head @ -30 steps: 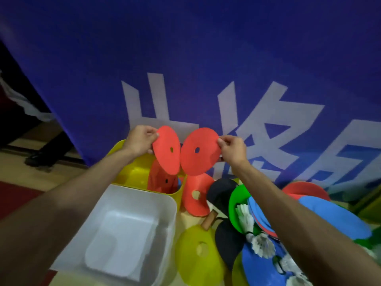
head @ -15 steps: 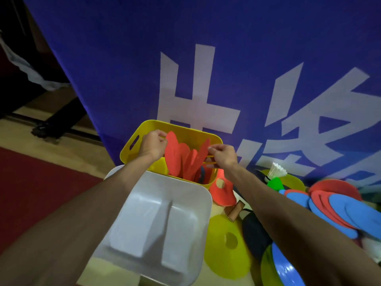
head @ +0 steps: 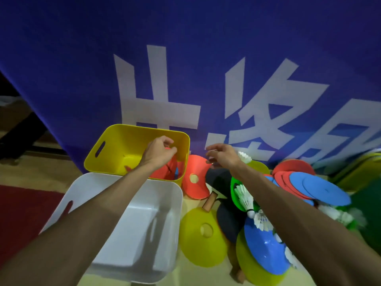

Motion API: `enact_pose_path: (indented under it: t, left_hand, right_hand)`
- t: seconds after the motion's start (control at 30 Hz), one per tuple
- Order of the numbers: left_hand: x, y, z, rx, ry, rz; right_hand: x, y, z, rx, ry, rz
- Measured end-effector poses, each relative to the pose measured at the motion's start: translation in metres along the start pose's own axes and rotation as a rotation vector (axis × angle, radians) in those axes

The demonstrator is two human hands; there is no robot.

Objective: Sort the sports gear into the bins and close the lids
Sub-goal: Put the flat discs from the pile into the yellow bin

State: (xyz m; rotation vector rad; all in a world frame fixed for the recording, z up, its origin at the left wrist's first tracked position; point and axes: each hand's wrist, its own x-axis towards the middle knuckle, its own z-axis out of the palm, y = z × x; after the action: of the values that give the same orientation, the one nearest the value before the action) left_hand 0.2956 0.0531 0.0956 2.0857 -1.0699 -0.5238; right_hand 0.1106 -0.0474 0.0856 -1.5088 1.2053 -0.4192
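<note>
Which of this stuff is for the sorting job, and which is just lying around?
Job: yellow bin, white bin, red discs, yellow disc, blue discs, paddle, shuttlecocks.
Lying about: banner, red mat.

The blue banner (head: 82, 58) across the upper frame carries three large white Chinese characters: left-centre (head: 152, 100), centre-right (head: 268, 96) and at the right edge (head: 354, 137). The yellow bin (head: 115, 145) and the frame edge cut them off, so none can be read with certainty.
</note>
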Motion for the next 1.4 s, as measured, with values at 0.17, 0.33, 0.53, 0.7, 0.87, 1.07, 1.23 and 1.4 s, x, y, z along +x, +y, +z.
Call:
enact_pose_path:
  t: [0.17,0.33,0.53,0.7,0.87,1.07,1.23,1.4]
  left_hand:
    - [-0.015,0.034,0.048,0.042,-0.130,0.109]
    - [-0.037,0.078,0.108,0.107,-0.306,0.228]
    - [-0.070,0.120,0.184,0.254,-0.501,0.369]
    - [-0.087,0.138,0.241,0.319,-0.555,0.344]
    - [-0.094,0.136,0.295,0.479,-0.547,0.307]
    - [-0.104,0.127,0.345,0.523,-0.476,0.277]
    - [-0.104,0.121,0.367,0.599,-0.465,0.313]
    - [-0.098,0.118,0.371,0.723,-0.482,0.387]
  right_hand:
    - [-0.018,0.042,-0.062,-0.196,0.070,-0.032]
    - [-0.038,0.086,-0.139,-0.328,0.131,-0.042]
    - [-0.058,0.137,-0.221,-0.421,0.209,-0.046]
    - [-0.061,0.174,-0.263,-0.496,0.217,-0.032]
    - [-0.052,0.209,-0.272,-0.626,0.144,-0.066]
    - [-0.043,0.237,-0.273,-0.784,0.018,-0.086]
    - [-0.038,0.247,-0.275,-0.880,-0.014,-0.097]
    - [-0.036,0.256,-0.275,-0.910,-0.037,-0.075]
